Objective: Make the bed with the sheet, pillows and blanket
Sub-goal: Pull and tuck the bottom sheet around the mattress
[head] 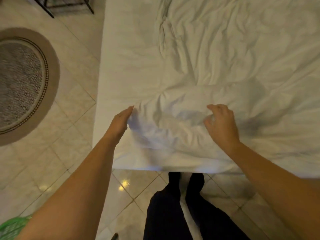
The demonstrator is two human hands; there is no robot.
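Pale tiled floor point(76, 94), round grey rug point(22, 84) at left. Bed point(102, 94) fills the upper right, covered by a white sheet point(225, 58). Sheet is smooth along the left edge and heavily creased across the middle. Folds bunch near the foot corner, between the two grips. Left grip point(121, 122): fingers straight and together, edge-on against the cloth, holding nothing. Right grip point(223, 125): fingers curled over the sheet; cannot tell whether they pinch cloth. Dark trousers point(173, 213) below the bed's edge.
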